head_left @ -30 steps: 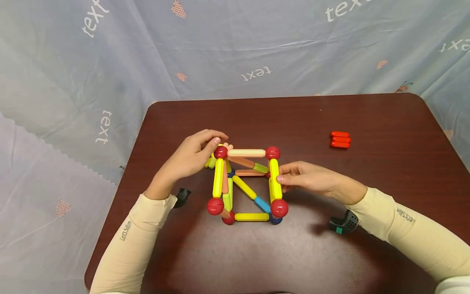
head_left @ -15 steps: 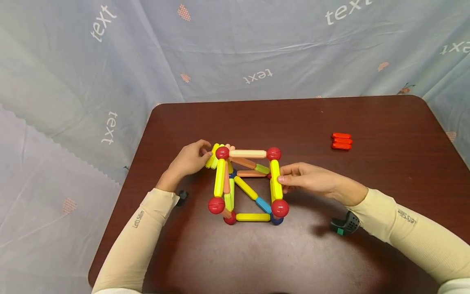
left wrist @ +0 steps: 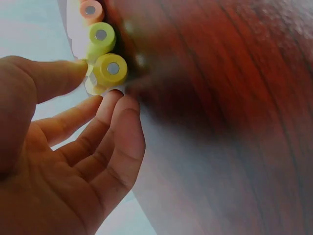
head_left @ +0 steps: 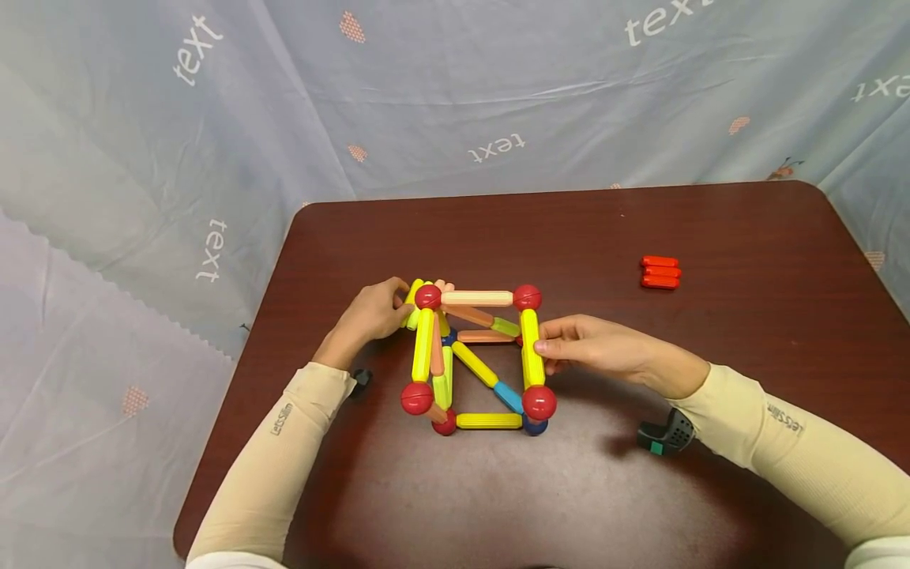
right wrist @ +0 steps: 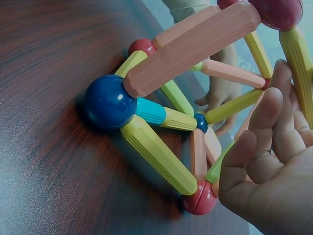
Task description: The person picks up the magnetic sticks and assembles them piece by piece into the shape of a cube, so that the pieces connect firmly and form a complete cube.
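Note:
A box-shaped frame of magnetic rods and balls stands on the table, with red balls point(head_left: 539, 403) at its top corners and a blue ball point(right wrist: 110, 102) at a lower one. My right hand point(head_left: 604, 348) pinches the yellow magnetic rod point(head_left: 532, 348) along the frame's top right side. Behind the frame's left corner, my left hand point(head_left: 374, 310) has thumb and fingertips around the end of a loose yellow magnetic rod point(left wrist: 113, 68). A lime rod point(left wrist: 101, 35) and a peach rod point(left wrist: 91, 10) lie beside that one, partly hidden by the frame in the head view.
Several short red rods point(head_left: 660, 272) lie together at the back right of the dark wooden table point(head_left: 746, 316). A printed cloth point(head_left: 455, 95) hangs behind the table's far edge. Inside the frame runs a yellow and blue diagonal brace point(head_left: 490, 376).
My left hand has drawn back from the frame's upper left red ball, down to the loose rods, and closed its fingertips on the yellow one. My right hand keeps its place.

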`<state>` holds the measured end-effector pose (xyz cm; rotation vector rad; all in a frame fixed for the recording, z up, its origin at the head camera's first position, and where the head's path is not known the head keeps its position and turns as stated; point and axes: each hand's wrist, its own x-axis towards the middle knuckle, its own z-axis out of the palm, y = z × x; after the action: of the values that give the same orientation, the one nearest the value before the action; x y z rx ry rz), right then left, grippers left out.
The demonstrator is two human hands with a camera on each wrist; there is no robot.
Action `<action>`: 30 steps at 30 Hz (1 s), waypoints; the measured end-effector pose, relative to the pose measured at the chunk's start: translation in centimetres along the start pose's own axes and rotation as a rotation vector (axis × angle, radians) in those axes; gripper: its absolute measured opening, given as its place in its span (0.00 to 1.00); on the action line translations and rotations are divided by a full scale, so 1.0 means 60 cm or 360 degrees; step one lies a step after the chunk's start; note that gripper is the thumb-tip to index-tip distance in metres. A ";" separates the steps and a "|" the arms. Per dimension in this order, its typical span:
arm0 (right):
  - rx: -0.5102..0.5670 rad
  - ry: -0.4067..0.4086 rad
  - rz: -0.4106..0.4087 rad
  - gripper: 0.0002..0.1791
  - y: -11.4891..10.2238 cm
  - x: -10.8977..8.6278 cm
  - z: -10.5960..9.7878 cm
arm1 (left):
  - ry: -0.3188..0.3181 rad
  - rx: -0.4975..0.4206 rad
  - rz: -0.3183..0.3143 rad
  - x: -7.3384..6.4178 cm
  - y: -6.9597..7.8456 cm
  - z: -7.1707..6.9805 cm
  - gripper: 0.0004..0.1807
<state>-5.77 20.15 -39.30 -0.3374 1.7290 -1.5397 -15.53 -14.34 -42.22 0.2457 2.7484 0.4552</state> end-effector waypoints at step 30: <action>0.0059 0.0031 0.0025 0.23 -0.005 -0.009 0.003 | 0.0471 0.0468 0.1276 -0.251 0.156 -0.057 0.10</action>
<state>-5.36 20.32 -38.83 -0.2904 1.7117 -1.5665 -1.77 -9.95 -31.39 1.4832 2.8882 0.2791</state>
